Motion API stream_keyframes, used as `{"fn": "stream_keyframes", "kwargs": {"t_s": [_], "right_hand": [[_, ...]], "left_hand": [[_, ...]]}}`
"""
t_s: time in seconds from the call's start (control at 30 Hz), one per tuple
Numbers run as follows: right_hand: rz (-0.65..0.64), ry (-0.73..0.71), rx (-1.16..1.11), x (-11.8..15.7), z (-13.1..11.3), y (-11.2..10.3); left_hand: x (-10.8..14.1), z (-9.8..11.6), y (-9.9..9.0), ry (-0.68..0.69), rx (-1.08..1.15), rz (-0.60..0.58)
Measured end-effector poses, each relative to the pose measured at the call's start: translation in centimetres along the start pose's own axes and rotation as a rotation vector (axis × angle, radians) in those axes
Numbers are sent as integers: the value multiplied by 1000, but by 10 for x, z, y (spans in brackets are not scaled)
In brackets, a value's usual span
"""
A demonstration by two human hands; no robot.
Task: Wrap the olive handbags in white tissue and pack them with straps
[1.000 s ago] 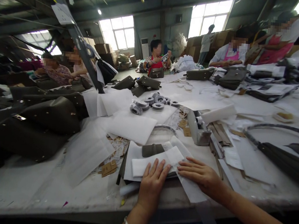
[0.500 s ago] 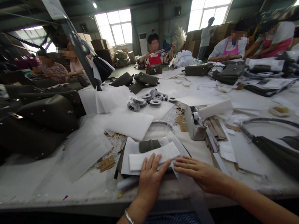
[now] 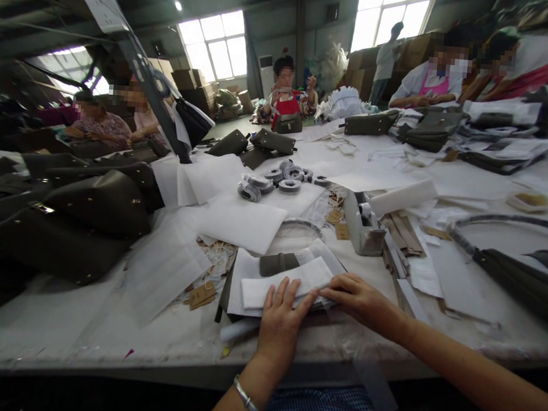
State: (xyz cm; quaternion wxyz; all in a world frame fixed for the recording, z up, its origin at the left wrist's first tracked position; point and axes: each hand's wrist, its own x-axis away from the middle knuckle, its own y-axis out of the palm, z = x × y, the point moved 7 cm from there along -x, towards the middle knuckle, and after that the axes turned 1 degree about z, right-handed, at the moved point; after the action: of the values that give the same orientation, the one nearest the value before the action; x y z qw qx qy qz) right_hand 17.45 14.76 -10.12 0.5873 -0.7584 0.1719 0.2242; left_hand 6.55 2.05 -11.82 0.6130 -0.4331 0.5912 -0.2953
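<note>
A folded white foam sheet (image 3: 291,282) lies across a dark olive bag (image 3: 226,291) at the table's front edge. My left hand (image 3: 286,312) rests on this foam with its fingers spread, holding nothing. At the foam's right end, my right hand (image 3: 356,299) is closed, thumb and fingers pinched at the foam's edge; the exact grip is partly hidden. Beyond the foam a dark olive flap (image 3: 278,265) shows on more white sheeting. A translucent strip (image 3: 374,380) hangs over the table edge below my right forearm.
Brown tags (image 3: 202,295) lie left of the bag. Wrapped strap coils (image 3: 289,185) and a metal tape dispenser (image 3: 365,232) stand beyond. Dark bags (image 3: 61,225) pile up at left; another bag (image 3: 526,285) lies at right. A slanted post (image 3: 142,72) rises at left. Several people work around the table.
My right hand has gone from flat, outstretched fingers to a pinch at the foam's right end. My left hand stays spread on the foam. The view has shifted slightly.
</note>
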Motion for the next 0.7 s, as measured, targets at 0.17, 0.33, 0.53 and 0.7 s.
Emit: {"fn": "stream_keyframes", "kwargs": {"t_s": [0.17,0.33,0.53,0.7], "right_hand": [[57,-5,61,11,-3,8],[80,6,79,19,-1,16],[128,8,75,22,-3,16],[132,37,56,23,-2,17]], "left_hand": [[-2,0,0,-22,8,-27],[-5,9,-3,-27,112,-153],[-12,19,-5,-187,213,-108],[-15,24,3,-196,153,-15]]}}
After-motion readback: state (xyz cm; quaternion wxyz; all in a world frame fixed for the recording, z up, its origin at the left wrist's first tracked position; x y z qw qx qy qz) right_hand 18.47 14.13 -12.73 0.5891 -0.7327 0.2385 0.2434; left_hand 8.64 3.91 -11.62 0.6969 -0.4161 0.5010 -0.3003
